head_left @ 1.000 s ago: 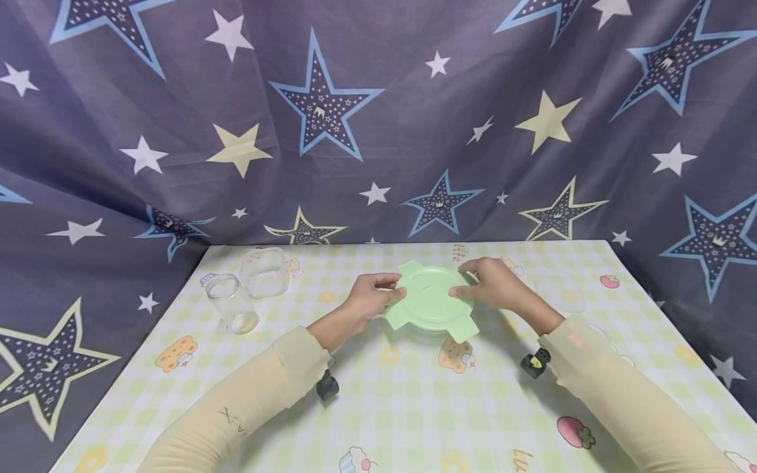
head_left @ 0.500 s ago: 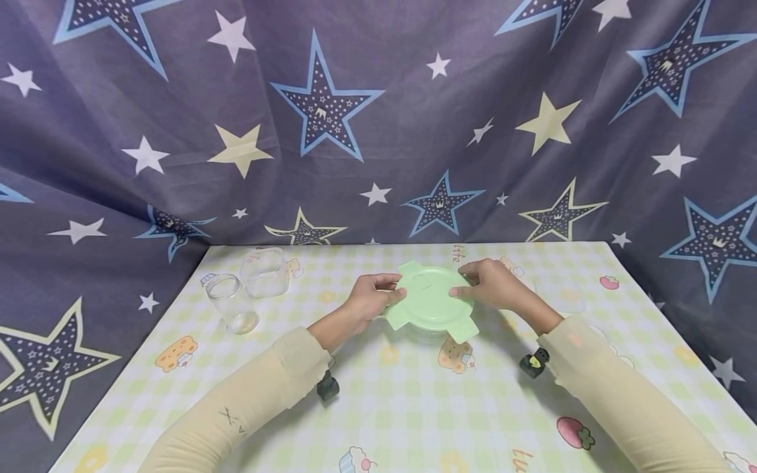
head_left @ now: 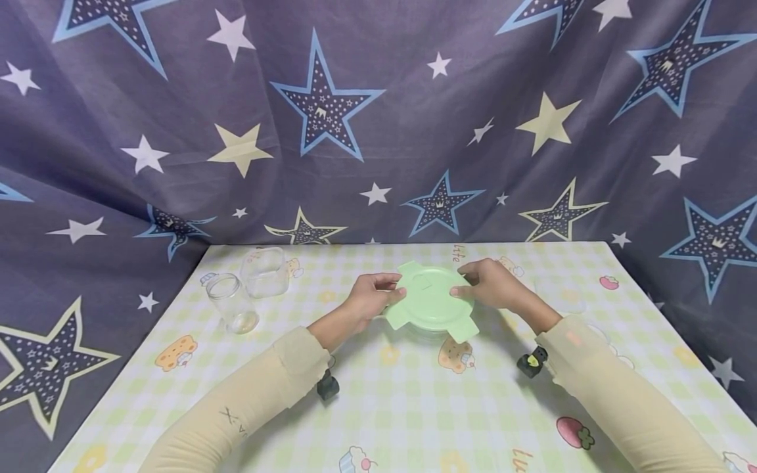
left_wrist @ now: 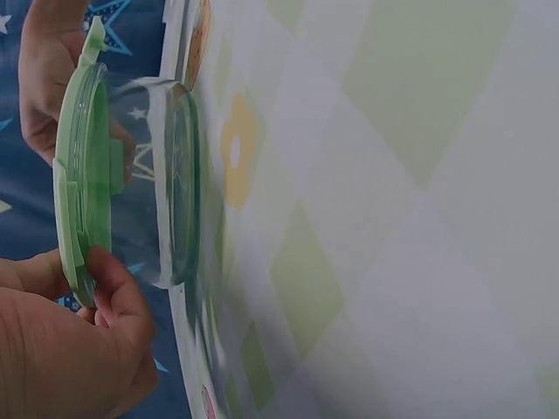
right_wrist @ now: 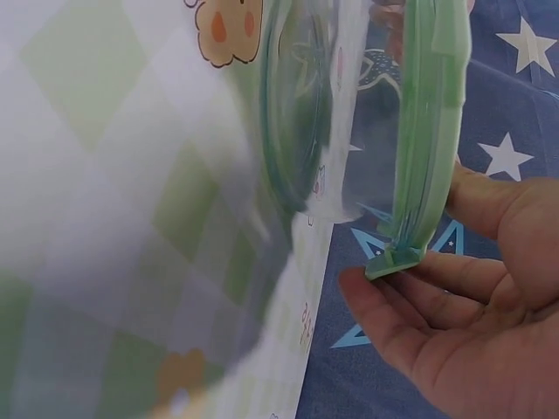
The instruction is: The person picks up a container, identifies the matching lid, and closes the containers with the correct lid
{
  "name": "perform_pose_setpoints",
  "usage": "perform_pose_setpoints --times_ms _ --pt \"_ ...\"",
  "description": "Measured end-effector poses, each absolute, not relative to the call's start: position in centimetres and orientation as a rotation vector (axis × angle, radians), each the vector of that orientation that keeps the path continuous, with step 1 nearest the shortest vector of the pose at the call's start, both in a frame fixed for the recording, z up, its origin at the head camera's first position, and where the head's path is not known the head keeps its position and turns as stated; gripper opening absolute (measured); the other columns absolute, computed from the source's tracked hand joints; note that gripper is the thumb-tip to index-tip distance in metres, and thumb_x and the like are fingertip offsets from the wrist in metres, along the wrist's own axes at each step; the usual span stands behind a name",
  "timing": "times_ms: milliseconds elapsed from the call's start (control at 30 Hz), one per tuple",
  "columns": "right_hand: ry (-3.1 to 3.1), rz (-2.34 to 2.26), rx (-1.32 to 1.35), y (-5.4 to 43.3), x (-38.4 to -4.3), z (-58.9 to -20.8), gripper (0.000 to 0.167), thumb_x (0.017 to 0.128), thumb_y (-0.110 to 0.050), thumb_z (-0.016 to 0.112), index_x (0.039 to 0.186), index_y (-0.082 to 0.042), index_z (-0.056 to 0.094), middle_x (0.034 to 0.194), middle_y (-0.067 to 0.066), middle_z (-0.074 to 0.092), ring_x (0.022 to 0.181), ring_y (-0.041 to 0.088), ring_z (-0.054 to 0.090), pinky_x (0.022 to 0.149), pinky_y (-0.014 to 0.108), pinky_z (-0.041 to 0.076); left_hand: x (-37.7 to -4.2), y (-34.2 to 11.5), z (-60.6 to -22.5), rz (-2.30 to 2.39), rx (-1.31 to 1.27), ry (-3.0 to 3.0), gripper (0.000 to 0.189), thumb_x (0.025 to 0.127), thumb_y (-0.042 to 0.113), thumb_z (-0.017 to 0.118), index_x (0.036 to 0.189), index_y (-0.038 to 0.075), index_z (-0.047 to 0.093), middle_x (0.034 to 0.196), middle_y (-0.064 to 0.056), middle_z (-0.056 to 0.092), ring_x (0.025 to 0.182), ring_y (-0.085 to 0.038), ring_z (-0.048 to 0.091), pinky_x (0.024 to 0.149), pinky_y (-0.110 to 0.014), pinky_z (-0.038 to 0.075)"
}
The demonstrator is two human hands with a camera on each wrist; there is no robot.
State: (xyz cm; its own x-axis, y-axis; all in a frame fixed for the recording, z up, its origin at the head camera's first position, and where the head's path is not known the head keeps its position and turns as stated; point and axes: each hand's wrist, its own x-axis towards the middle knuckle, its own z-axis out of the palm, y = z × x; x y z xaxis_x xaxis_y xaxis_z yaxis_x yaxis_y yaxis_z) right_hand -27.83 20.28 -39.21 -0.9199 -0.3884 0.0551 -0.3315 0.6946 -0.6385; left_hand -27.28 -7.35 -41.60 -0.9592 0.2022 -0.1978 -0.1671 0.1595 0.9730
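Observation:
A round green lid point(head_left: 432, 295) with side flaps lies on a clear container point(head_left: 428, 334) standing on the table. My left hand point(head_left: 369, 299) holds the lid's left edge, thumb on top. In the left wrist view its fingers pinch the rim near a flap, beside the clear wall of the container point(left_wrist: 182, 188). On the opposite edge, my right hand point(head_left: 492, 284) has its thumb over the lid and its fingertips against a flap point(right_wrist: 395, 261) in the right wrist view. Two flaps at the front stick outward.
At the left of the table point(head_left: 367, 407) stand a clear open jar point(head_left: 233, 303) and, behind it, a clear squarish container point(head_left: 265, 279). A faint transparent item point(head_left: 560, 295) lies beyond the right forearm. A star-patterned curtain point(head_left: 378, 131) hangs behind the table.

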Motion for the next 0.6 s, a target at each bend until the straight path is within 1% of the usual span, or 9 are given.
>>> perform_pose_setpoints --times_ms 167,300,467,600 --pt "2.790 -1.048 -0.587 20.36 -27.85 -39.18 0.045 0.094 -0.023 0.077 0.128 0.006 0.067 0.117 0.021 0.072 0.107 0.035 0.071 0.096 0.051 0.056 -27.37 -7.33 -41.63 1.883 0.021 2.132 0.041 0.095 0.008 0.074 0.135 0.008 0.066 0.129 -0.012 0.058 0.106 -0.020 0.061 0.076 -0.026 0.061" --pt "2.761 -1.070 -0.575 20.54 -27.97 -39.24 0.048 0.095 -0.023 0.076 0.130 0.008 0.064 0.116 0.023 0.072 0.106 0.036 0.071 0.094 0.050 0.058 -27.50 -7.22 -41.73 1.888 0.023 2.126 0.040 0.095 0.008 0.074 0.135 0.007 0.066 0.127 -0.012 0.058 0.101 -0.018 0.062 0.075 -0.026 0.061" --pt "2.704 -1.133 -0.557 20.73 -28.33 -39.47 0.042 0.095 -0.022 0.076 0.126 0.004 0.068 0.107 0.016 0.076 0.096 0.028 0.074 0.090 0.047 0.060 -27.56 -7.24 -41.77 1.897 0.019 2.115 0.040 0.095 0.007 0.073 0.135 0.007 0.066 0.126 -0.012 0.058 0.098 -0.018 0.062 0.074 -0.025 0.061" --pt "2.674 -1.168 -0.527 20.89 -28.64 -39.88 0.042 0.095 -0.023 0.076 0.127 0.004 0.068 0.105 0.014 0.077 0.094 0.024 0.074 0.090 0.046 0.060 -27.55 -7.30 -41.72 1.894 0.019 2.108 0.040 0.095 0.006 0.073 0.135 0.007 0.065 0.128 -0.013 0.057 0.098 -0.018 0.062 0.074 -0.026 0.061"
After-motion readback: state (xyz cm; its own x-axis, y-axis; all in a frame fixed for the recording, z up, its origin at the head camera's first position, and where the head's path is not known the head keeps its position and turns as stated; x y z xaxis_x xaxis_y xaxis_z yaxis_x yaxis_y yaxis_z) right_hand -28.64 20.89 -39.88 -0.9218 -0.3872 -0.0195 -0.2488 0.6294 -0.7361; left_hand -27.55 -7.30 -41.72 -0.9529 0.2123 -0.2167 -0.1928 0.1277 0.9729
